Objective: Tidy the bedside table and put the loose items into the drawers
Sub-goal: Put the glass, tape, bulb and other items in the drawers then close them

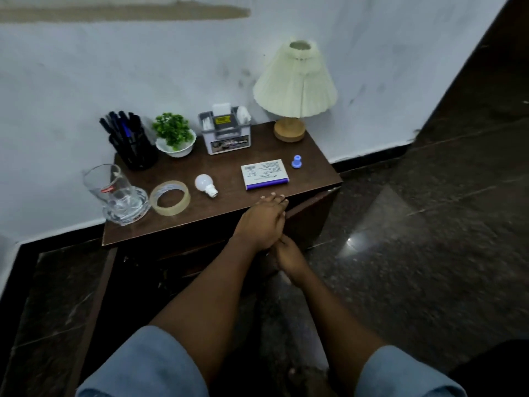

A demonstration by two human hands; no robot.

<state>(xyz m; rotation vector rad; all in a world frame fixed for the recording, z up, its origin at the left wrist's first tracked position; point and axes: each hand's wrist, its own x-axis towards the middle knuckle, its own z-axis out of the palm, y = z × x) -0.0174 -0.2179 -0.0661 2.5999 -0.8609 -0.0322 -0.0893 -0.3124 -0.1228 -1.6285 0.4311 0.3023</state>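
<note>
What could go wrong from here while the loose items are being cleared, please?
The glass stands at the front left corner of the table, right by the edge; a jolt from the left hand or right hand, both at the table's front, might knock it off. The light bulb lies loose on its side and could roll off and break.

Spread over the front of the dark brown wooden worktop (217,167), all apart: clear tape roll (169,198) flat at left; white bulb (205,184) on its side beside it, cap toward the front; white box (264,173) with purple edge, flat, right of centre; small blue plastic piece (297,161) upright just beyond the box's right corner.
</note>
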